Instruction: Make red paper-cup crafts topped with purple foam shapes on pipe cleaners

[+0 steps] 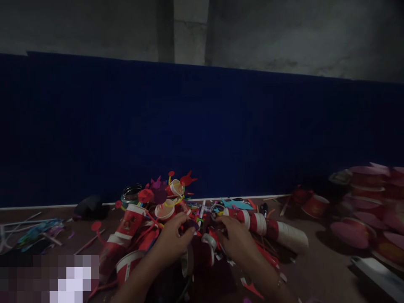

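Beyond a red cup [202, 253], the left hand [176, 236], half closed, holds a purple piece [194, 226]; the right hand [236, 236] curls loosely (its hold, I cannot tell). Blue paper [239, 205] lies toward the table's [326, 265] back edge.

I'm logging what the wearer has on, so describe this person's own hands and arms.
The left hand and right hand are ungloved. The left forearm and right forearm show no sleeves. A thin line, perhaps a bracelet, seems to cross the right forearm; it is too dim to be sure. No markings can be made out.
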A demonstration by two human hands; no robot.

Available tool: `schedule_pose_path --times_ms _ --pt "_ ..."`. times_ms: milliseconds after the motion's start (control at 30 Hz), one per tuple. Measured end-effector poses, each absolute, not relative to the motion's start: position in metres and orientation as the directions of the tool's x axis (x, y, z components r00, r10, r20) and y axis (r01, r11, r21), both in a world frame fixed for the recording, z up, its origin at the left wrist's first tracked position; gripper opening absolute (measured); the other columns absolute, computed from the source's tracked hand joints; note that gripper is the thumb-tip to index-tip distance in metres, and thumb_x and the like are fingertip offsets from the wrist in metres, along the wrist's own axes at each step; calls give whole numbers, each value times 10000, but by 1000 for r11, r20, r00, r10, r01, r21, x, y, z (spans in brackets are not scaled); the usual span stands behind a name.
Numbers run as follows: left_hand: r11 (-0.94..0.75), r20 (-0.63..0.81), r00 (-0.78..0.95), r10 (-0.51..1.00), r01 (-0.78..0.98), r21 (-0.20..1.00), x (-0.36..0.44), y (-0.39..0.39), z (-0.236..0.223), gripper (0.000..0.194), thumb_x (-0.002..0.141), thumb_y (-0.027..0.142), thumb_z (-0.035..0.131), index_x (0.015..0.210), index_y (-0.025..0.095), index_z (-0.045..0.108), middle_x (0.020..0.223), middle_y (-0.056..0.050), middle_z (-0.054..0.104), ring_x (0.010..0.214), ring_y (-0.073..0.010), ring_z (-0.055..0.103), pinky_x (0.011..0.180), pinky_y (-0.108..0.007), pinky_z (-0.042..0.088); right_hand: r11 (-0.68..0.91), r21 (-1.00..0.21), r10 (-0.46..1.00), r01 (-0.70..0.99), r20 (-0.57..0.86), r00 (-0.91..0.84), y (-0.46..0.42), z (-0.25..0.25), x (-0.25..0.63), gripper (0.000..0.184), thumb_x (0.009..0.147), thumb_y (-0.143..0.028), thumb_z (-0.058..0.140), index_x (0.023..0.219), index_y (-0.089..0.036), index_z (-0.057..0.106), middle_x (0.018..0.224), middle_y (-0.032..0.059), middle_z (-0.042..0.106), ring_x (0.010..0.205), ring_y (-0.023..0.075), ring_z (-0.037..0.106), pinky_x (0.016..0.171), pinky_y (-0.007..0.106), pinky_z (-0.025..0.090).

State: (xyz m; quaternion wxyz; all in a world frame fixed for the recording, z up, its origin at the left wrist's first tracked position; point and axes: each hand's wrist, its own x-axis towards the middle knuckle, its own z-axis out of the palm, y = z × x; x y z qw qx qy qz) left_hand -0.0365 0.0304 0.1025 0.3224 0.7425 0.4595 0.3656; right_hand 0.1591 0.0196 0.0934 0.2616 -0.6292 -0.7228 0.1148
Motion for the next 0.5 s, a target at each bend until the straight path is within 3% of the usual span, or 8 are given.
schedule_pose_path --times_ms 67,133,233,333,400,500 --pt "-414 265 357 896 456 788 -36 29 100 95 765 217 481 706 179 546 752 -3 541 716 -159 512 648 -253 394 310 -705 947 638 286 -143 15 95 150 249 794 -166 477 993 -184 625 966 68 678 884 198 613 785 300 449" --pt "-445 272 399 876 448 775 -35 28 99 88 747 178 480 682 181 540 755 -7 547 739 -163 519 674 -256 401 363 -796 932 484 313 -183 10 98 140 223 781 -192 515 972 -192 631 940 41 674 861 176 608 768 270 458" --pt "-469 272 438 857 443 764 -34 26 99 107 708 125 472 653 186 541 746 -11 568 775 -175 535 700 -260 407 386 -806 923 450 346 -171 5 100 132 127 761 -157 514 791 -181 635 777 6 653 742 154 588 701 252 451" --pt "-457 258 422 869 485 745 -40 28 101 123 715 138 483 734 190 593 809 -28 604 810 -188 555 742 -281 417 350 -815 935 462 334 -120 5 98 132 121 773 -155 484 764 -175 604 718 -6 620 683 143 557 645 243 433" --pt "-462 270 391 880 575 675 -48 29 100 230 708 102 468 851 209 613 895 -36 625 891 -202 550 821 -312 399 310 -835 948 455 305 -87 8 96 134 109 785 -179 472 777 -174 580 707 -8 602 662 141 544 600 235 421" --pt "-505 199 473 858 711 488 -58 26 99 426 619 -11 418 915 227 610 972 -37 625 963 -212 526 846 -325 382 272 -859 961 433 269 -68 12 92 136 88 787 -210 468 767 -177 547 678 -17 572 622 138 528 554 230 405"
